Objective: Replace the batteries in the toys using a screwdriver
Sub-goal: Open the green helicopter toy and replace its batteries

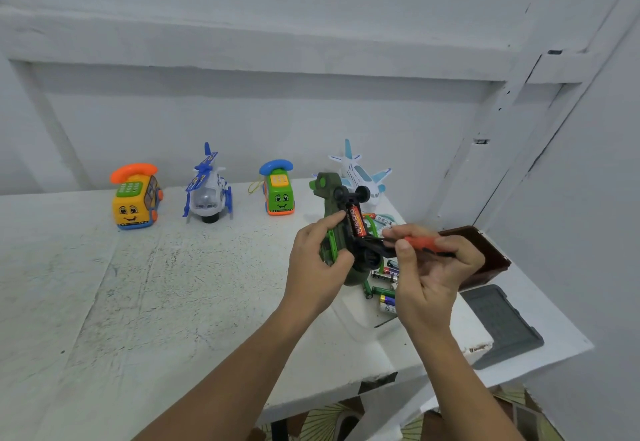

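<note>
- L hand (317, 264) grips camo toy (329, 198) from its left side, fingers curled round the body, index tip up by the battery bay. Palm hides much of the toy's lower half.
- R hand (429, 267) pinches screwdriver (424, 243) betw. thumb & fingers. Handle is red w/ black trim. Shaft points left toward the toy; tip is lost against black plastic, so can't tell where it touches.
- Toy is up off the table (173, 302), betw. both hands, underside to camera. Dark green moulded plastic, round black wheels at top. Vehicle type unclear.
- Battery (356, 221): red/black cylinder w/ glossy label, sits in the open bay just past L fingertips.
- Loose batteries (384, 276) lie on the table under & beside R hand, partly covered; count unclear.
- Brown box (485, 250) right of R hand, near edge hidden by knuckles. Grey ribbed lid (502, 323) below-right.
- Far beyond L hand: yellow phone car (135, 198), helicopter (207, 188), green phone car (280, 191). White airplane (360, 177) behind the held toy, partly blocked.
- Table: white, rough, scuffed paint.
</note>
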